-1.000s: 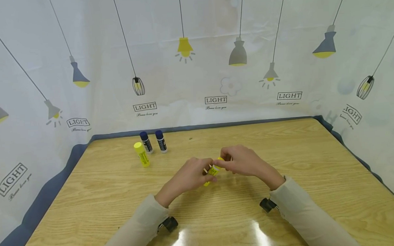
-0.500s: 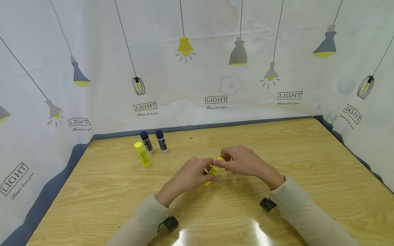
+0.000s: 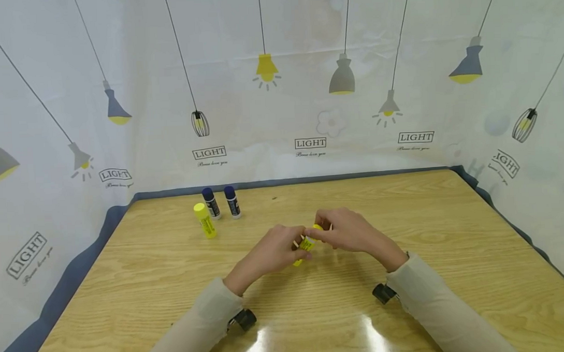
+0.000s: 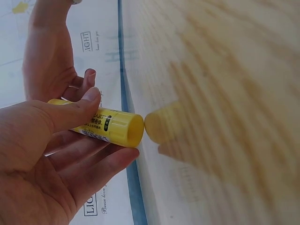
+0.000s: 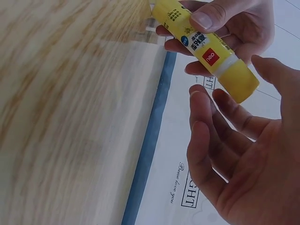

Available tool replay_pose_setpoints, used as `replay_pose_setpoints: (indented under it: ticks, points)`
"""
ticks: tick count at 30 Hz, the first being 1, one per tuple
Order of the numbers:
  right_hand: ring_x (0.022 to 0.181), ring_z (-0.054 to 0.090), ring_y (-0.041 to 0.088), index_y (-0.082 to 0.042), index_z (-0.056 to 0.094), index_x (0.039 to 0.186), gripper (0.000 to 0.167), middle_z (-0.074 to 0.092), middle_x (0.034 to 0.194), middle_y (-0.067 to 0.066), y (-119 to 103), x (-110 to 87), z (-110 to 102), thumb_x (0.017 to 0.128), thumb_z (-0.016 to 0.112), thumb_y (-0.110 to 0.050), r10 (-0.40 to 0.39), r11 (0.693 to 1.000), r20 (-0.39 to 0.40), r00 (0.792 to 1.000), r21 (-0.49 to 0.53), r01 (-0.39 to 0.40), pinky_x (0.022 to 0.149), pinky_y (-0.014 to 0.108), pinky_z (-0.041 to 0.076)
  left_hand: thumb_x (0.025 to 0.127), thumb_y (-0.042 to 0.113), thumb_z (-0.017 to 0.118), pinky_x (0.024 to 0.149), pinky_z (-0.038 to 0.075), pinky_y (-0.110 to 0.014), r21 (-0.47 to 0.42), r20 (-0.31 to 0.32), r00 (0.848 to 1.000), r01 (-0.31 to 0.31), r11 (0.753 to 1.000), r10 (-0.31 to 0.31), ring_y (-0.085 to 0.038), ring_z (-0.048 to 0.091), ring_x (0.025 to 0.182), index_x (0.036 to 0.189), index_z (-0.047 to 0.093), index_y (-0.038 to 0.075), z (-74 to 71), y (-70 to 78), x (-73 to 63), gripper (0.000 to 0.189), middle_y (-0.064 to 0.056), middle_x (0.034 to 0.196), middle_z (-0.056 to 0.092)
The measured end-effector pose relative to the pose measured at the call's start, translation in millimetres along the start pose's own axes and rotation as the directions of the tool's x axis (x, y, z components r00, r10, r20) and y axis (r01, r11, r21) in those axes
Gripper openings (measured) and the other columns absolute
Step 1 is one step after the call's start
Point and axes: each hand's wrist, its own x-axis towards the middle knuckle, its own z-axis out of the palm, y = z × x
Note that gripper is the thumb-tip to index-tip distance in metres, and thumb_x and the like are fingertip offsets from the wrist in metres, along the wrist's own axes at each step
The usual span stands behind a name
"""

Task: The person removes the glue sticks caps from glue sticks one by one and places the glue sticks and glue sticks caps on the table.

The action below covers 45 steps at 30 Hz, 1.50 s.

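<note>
A yellow glue stick (image 3: 306,243) is held tilted over the table, its lower end close to the wood. My left hand (image 3: 277,248) grips its body, thumb (image 4: 91,96) on one side and fingers behind. At the upper end, my right hand (image 3: 344,230) has thumb and index finger on either side of the yellow cap (image 5: 239,82), with its other fingers curled below. Between cap and printed body shows a white collar (image 5: 225,64). In the left wrist view, the left hand covers much of the body and the cap end is largely hidden.
Another yellow glue stick (image 3: 205,220) stands upright at the back left of the wooden table (image 3: 404,208). Behind it stand two glue sticks with dark blue caps, one (image 3: 211,203) left of the other (image 3: 232,202). A printed curtain (image 3: 261,114) encloses the table's back and sides.
The head view has shifted slightly. Both hands stay nearly in place on the yellow glue stick, and the standing glue sticks have not moved.
</note>
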Motion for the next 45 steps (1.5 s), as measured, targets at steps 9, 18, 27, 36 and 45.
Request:
replay_pose_setpoints:
  ticks: [9, 18, 27, 36, 45]
  points:
    - [0.061, 0.068, 0.022, -0.017, 0.064, 0.097, 0.030, 0.070, 0.083, 0.003, 0.6, -0.2, -0.1, 0.103, 0.061, -0.046, -0.020, 0.999, 0.007, 1.000, 0.031, 0.020, 0.055, 0.032, 0.053, 0.093, 0.028, 0.079, 0.072, 0.057, -0.021, 0.001, 0.007, 1.000, 0.014, 1.000, -0.014, -0.011, 0.073, 0.086, 0.117, 0.070, 0.013, -0.4, 2.0, 0.9, 0.030, -0.002, 0.100, 0.078]
    - [0.054, 0.058, 0.012, -0.018, 0.060, 0.081, 0.043, 0.064, 0.069, -0.005, 0.7, -1.7, -1.7, 0.101, 0.060, -0.056, 0.027, 0.998, -0.034, 0.999, -0.060, -0.029, 0.049, 0.029, 0.042, 0.093, 0.027, 0.079, 0.072, 0.057, -0.020, -0.003, -0.001, 1.000, 0.003, 1.000, -0.003, -0.012, 0.075, 0.087, 0.124, 0.069, 0.011, -0.6, 2.2, -0.6, 0.036, -0.002, 0.101, 0.078]
    - [0.055, 0.060, 0.010, -0.019, 0.061, 0.086, 0.033, 0.064, 0.073, -0.004, -2.0, -1.2, -3.8, 0.101, 0.065, -0.047, -0.009, 0.999, -0.037, 0.999, -0.052, 0.007, 0.052, 0.029, 0.046, 0.093, 0.027, 0.079, 0.070, 0.056, -0.021, -0.007, -0.005, 1.000, 0.001, 1.000, -0.001, -0.012, 0.074, 0.085, 0.120, 0.070, 0.011, -1.6, 2.3, -0.6, 0.032, -0.002, 0.099, 0.078]
    - [0.057, 0.063, 0.012, -0.016, 0.064, 0.090, 0.031, 0.067, 0.078, -0.002, 0.5, -0.9, -2.2, 0.102, 0.063, -0.044, -0.024, 1.000, -0.026, 0.999, -0.018, 0.024, 0.054, 0.030, 0.050, 0.093, 0.027, 0.079, 0.071, 0.057, -0.021, 0.004, -0.011, 1.000, -0.016, 1.000, 0.016, -0.013, 0.075, 0.086, 0.122, 0.070, 0.011, -0.7, 1.7, -0.9, 0.035, -0.003, 0.099, 0.078]
    - [0.061, 0.068, 0.022, -0.014, 0.065, 0.106, 0.020, 0.069, 0.086, 0.000, 1.3, -0.7, -3.3, 0.100, 0.067, -0.033, -0.045, 0.998, 0.003, 0.999, 0.041, 0.045, 0.058, 0.030, 0.053, 0.093, 0.027, 0.079, 0.069, 0.056, -0.021, -0.006, -0.003, 1.000, -0.011, 1.000, 0.011, -0.010, 0.073, 0.081, 0.111, 0.070, 0.012, -0.1, 0.3, 0.5, 0.025, -0.002, 0.095, 0.077]
